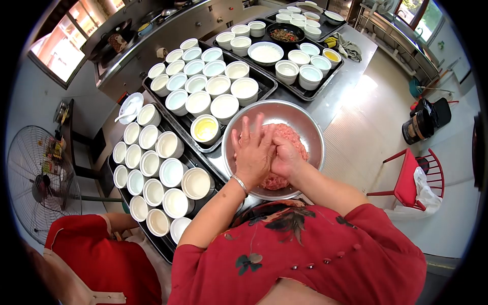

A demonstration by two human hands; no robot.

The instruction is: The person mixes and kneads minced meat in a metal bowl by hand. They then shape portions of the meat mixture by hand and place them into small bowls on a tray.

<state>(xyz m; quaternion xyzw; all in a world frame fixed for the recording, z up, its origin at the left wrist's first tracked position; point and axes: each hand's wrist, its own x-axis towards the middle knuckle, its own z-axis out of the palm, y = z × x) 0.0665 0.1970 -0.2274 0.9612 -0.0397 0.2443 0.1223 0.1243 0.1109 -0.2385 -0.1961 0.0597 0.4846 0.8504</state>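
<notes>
A wide steel bowl holds a mound of pink minced meat. Over the bowl, my left hand, with a bracelet at the wrist, has its fingers spread and its palm turned toward my right hand. Pressed against it is my right hand, its fingers curled closed; whatever they hold, if anything, is hidden. The meat lies behind and below both hands. Just left of the bowl, a white cup with yellow liquid stands at the corner of a black tray.
Black trays carry several white cups. Farther back are a white bowl and a dark pan. A co-worker in red is at lower left, near a fan. A red chair stands at right.
</notes>
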